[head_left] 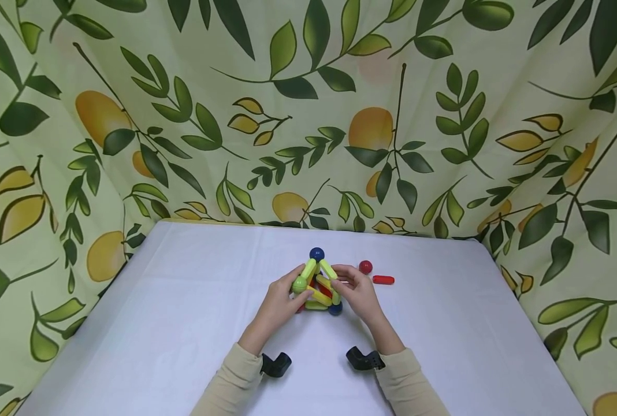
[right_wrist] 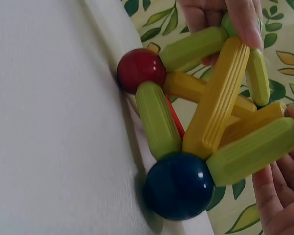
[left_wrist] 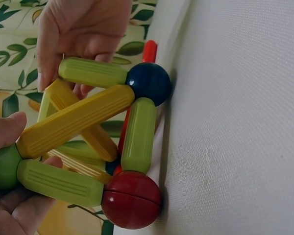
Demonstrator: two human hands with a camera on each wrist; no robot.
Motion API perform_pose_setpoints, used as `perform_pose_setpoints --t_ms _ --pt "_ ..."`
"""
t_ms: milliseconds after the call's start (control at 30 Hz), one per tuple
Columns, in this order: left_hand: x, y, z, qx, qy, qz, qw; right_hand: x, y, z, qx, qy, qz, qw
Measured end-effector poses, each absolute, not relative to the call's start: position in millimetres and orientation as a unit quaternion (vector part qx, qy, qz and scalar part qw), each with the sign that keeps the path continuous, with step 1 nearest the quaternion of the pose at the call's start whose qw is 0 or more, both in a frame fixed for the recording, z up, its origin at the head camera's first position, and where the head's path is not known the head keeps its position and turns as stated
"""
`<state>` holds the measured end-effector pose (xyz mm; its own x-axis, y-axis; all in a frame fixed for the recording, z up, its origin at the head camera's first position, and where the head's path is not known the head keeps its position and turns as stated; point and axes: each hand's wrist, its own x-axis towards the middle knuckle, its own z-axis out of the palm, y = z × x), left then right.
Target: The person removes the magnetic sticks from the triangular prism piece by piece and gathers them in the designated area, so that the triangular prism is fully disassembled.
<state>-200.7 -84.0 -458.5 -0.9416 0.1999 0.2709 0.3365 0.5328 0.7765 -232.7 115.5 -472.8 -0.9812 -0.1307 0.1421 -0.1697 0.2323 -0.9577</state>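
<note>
A frame of rods and balls from a magnetic building set stands on the table between both hands. My left hand [head_left: 281, 299] grips the light green ball [left_wrist: 4, 166] at its left corner, thumb on the near side. My right hand [head_left: 359, 293] pinches the upper end of a yellow rod [right_wrist: 257, 125], close beside the end of a light green rod [right_wrist: 255, 149]. At the base sit a red ball [left_wrist: 132, 199] and a blue ball [right_wrist: 179, 186], joined by another light green rod [left_wrist: 139, 134]. A dark blue ball [head_left: 316, 254] tops the frame. Some inner joints are hidden.
A loose red ball [head_left: 365, 267] and a loose red rod [head_left: 383, 280] lie right of the right hand. White cloth covers the table [head_left: 147, 323]. A leaf-patterned curtain [head_left: 308, 144] hangs behind its far edge. Each wrist wears a black camera mount [head_left: 276, 365].
</note>
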Motion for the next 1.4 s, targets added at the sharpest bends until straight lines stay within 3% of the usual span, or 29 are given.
perform_pose_setpoints --t_ms 433,833,1133,1400 --pt "-200 -85 -458 -0.154 -0.870 -0.461 0.085 -235 106 -471 0.020 -0.728 0.685 -0.019" --pt "-201 -83 -457 -0.147 -0.874 -0.453 0.098 -235 108 -472 0.041 -0.743 0.668 0.011" --pt "-202 -83 -458 -0.149 -0.874 -0.450 0.106 -234 114 -470 0.108 -0.733 0.671 0.020" --pt "-201 -81 -460 -0.145 -0.873 -0.456 0.095 -234 136 -465 0.095 -0.732 0.674 0.020"
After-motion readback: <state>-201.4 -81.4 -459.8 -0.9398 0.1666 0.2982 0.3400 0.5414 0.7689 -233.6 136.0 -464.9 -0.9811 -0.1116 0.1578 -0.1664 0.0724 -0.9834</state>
